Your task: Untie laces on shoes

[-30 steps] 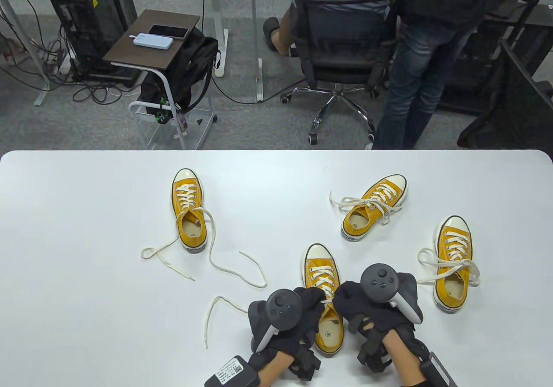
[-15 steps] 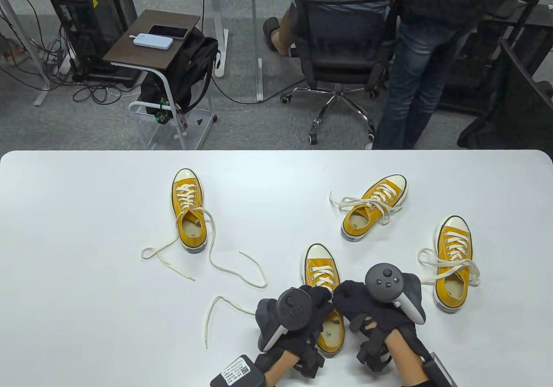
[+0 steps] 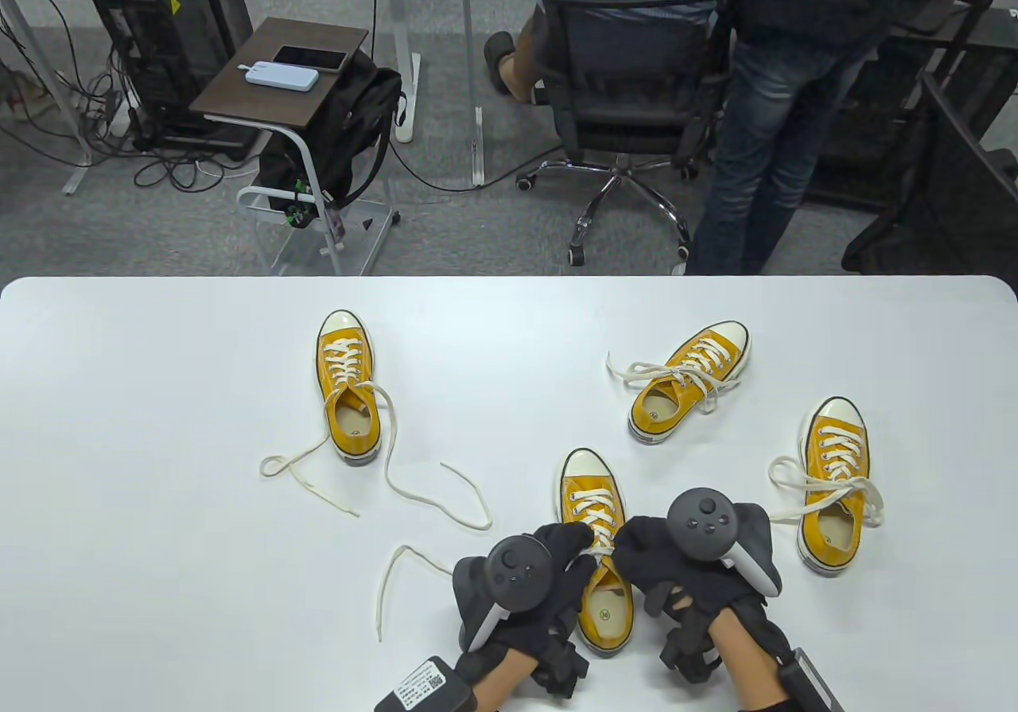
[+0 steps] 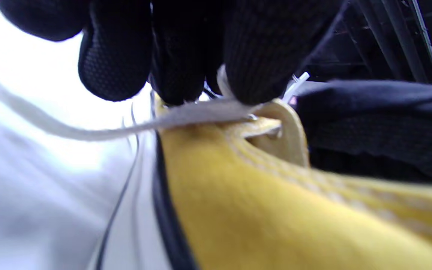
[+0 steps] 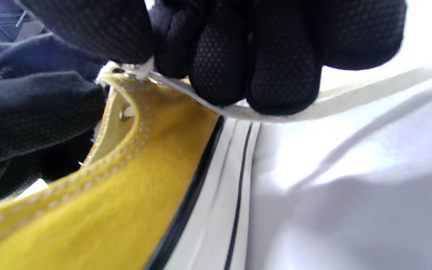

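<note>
Table (image 3: 159,394): big and white, and four yellow shoes sit on it.
Near shoe (image 3: 592,497): it is at the front middle of the table, toe pointing away, with both hands on it.
Far left shoe (image 3: 347,378): it sits alone, and its long lace (image 3: 398,481) trails loose over the table.
Two right shoes: one (image 3: 690,378) lies turned at an angle, and one (image 3: 831,481) is near the right hand; both have loops in their laces.
Left hand (image 3: 557,561): the table view shows it on the left side of the near shoe, but the tracker hides the fingertips.
Left fingers (image 4: 257,56): only the left wrist view shows them curled and pinching the white lace (image 4: 186,116) at the top edge of the shoe.
Right hand (image 3: 660,561): the table view shows it on the shoe's right side, close to the left hand.
Right fingers (image 5: 276,56): only the right wrist view shows them bunched together, pinching the lace (image 5: 351,99) by the top eyelet (image 5: 126,111).
</note>
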The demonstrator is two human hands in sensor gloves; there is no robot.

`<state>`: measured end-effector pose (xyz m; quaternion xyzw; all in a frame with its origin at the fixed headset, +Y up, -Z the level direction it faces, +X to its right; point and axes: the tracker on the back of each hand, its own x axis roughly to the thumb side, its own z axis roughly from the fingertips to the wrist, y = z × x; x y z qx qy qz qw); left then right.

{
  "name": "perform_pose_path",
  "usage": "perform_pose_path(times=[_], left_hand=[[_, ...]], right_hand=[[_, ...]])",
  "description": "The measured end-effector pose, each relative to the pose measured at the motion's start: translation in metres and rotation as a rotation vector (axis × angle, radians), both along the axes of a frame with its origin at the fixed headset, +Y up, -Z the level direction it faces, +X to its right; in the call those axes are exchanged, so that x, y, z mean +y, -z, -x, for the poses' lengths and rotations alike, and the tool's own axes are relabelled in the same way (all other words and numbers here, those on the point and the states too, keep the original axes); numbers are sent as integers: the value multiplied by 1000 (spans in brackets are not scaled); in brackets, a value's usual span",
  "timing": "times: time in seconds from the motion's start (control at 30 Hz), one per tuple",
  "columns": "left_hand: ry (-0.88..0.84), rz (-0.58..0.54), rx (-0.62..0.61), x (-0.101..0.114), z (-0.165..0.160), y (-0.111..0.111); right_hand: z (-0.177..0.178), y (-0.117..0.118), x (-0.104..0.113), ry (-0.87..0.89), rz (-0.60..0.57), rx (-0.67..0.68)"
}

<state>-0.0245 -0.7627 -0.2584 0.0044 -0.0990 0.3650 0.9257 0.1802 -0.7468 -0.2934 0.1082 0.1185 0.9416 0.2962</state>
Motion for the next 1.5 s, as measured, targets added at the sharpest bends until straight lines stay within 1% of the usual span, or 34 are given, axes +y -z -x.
perform_pose_path(times=[0.1,0.17,0.2,0.33,0.4,0.5,0.63,0.73,0.83,0.93,0.97,1.0,1.1,1.17,1.23,1.3,1.37,1.43,1.5], left_hand=[[27,-56,8,3,-2,0],[-20,-58,18,3,3,0],[-42,-47,26,2,5,1],[-155,82,101,-6,19,1],[-177,113,96,-8,21,2],[-161,105,78,-9,19,2],[-162,88,66,-7,18,2],[-167,85,63,-7,18,2],[-148,85,76,-6,19,2],[-156,100,97,-9,21,2],[-159,98,102,-9,21,2],[-159,99,101,-9,20,2],[-179,60,92,-7,17,2],[-189,53,68,-6,15,3],[-189,41,51,-5,13,5],[-199,8,44,-5,13,5],[-203,11,61,-7,16,4],[-217,36,81,-9,20,4],[-274,44,93,-10,24,4]], right_hand=[[0,-1,3,6,-23,4],[0,-1,3,19,-34,7],[-1,0,3,28,-45,10],[-6,1,1,54,-43,6],[-6,1,0,55,-63,13],[-8,0,4,19,-95,-2],[-10,-1,8,82,-118,-33],[-2,0,4,23,-92,21],[3,0,5,-46,-156,9],[0,-1,5,-18,-125,20],[1,-1,3,-22,-95,34],[1,-1,3,-20,-97,41],[6,-2,2,-40,-101,51],[8,-3,4,-60,-137,36],[8,-4,5,-60,-144,39],[7,-4,7,-47,-177,28],[5,-6,7,-47,-199,-5],[5,-5,6,-38,-199,-8],[5,-6,6,-37,-228,-37]])
